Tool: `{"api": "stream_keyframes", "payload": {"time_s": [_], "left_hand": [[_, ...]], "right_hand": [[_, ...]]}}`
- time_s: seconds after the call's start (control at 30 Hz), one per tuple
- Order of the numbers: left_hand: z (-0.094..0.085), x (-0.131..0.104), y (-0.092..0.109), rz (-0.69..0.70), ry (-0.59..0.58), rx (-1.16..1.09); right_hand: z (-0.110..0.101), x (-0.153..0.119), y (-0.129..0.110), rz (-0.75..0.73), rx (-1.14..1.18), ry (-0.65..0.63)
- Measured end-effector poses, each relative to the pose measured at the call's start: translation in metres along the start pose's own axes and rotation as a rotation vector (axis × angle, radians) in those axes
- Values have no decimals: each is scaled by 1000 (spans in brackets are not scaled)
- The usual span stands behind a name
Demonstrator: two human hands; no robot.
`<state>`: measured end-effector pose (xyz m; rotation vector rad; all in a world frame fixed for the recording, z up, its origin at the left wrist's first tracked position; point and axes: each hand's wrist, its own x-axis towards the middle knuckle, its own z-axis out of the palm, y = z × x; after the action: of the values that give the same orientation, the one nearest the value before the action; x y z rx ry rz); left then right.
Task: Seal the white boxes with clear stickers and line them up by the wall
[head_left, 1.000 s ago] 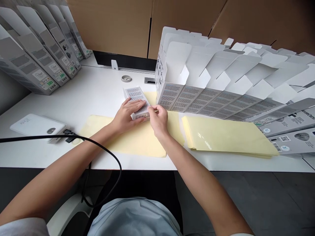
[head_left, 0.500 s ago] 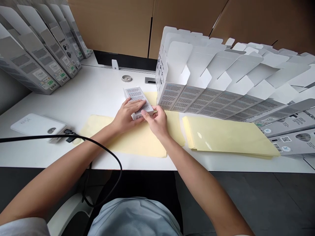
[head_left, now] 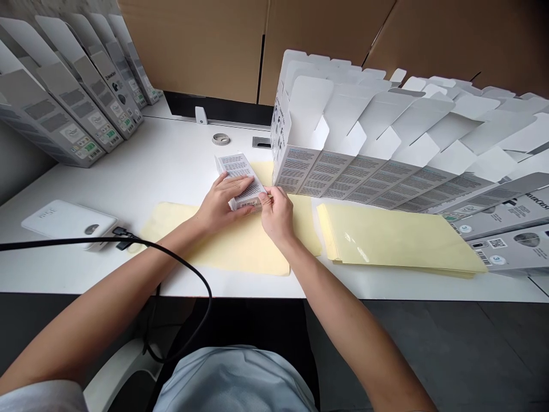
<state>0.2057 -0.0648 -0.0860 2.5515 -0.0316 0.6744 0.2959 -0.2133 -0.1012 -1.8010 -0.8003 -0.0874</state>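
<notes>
Right hand (head_left: pixel 278 209) shifted its thumb (head_left: pixel 265 199) rightward, pinching the box (head_left: pixel 240 165); left hand (head_left: pixel 222 197), gripping across it, should brace gently.

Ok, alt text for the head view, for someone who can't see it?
A person's left hand holds a small, grey printed cardboard box over a pale yellow sheet, the right hand at its near right corner. Open grey-and-white cardboard cartons stand in a row at right.

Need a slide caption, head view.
Left hand on a small printed box, right hand at its corner, over yellow paper.
</notes>
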Motion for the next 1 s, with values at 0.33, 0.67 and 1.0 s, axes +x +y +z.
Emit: {"api": "stream_keyframes", "payload": {"time_s": [0.33,0.67,1.0], "left_hand": [[1,1,-2,-6,4,-24],[-17,0,17,-362,264,-331],[-33,15,15,-856,103,-1027]], "right_hand": [[-9,2,-3,-15,-111,-76],[-8,1,-22,435,183,-197],[-15,-6,-28,341,421,-200]]}}
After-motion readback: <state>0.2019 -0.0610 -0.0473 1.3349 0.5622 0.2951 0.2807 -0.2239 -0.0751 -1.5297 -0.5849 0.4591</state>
